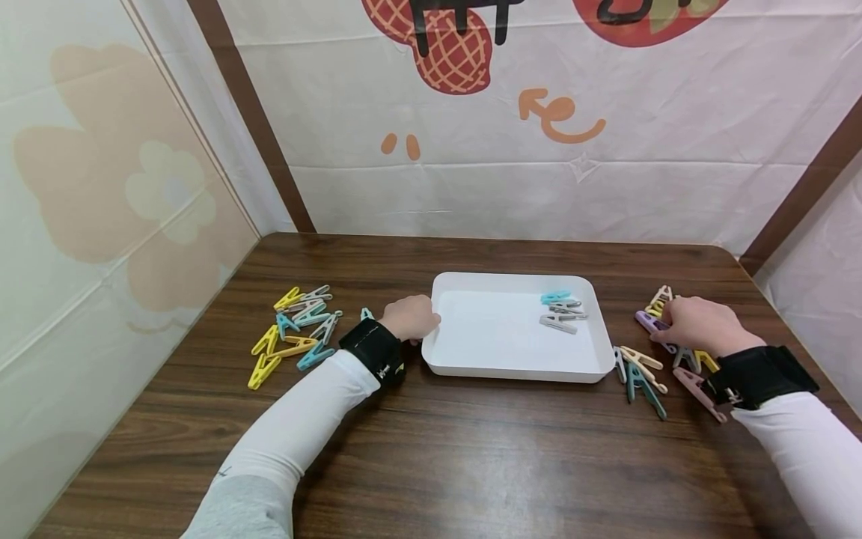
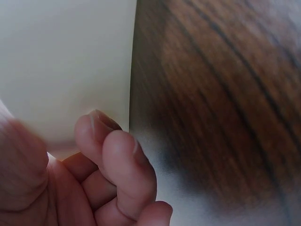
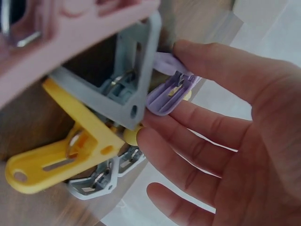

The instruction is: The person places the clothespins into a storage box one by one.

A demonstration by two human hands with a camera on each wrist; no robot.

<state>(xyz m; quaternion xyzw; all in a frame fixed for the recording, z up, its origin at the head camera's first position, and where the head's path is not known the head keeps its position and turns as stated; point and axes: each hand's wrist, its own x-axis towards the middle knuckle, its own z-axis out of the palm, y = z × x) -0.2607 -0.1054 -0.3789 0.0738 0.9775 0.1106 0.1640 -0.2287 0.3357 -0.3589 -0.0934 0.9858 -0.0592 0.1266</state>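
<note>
At the left end of a white tray (image 1: 485, 326), my left hand (image 1: 409, 318) grips the rim. In the left wrist view its fingers curl against the pale tray wall (image 2: 66, 56). Out to the right, my right hand (image 1: 703, 327) pinches a purple clothespin (image 3: 167, 96) between thumb and forefinger. Under and around that hand lie a grey clothespin (image 3: 136, 70), a yellow clothespin (image 3: 70, 146) and a pink clothespin (image 1: 699, 394). Inside the tray are a light blue clothespin (image 1: 555, 297) and grey clothespins (image 1: 557, 323) on its right side.
A loose pile of yellow, blue and grey clothespins (image 1: 296, 340) lies on the left of the wooden table (image 1: 485, 457). Just right of the tray are a cream clothespin (image 1: 641, 358) and a dark teal clothespin (image 1: 643, 385). A printed curtain (image 1: 471, 195) hangs behind the table.
</note>
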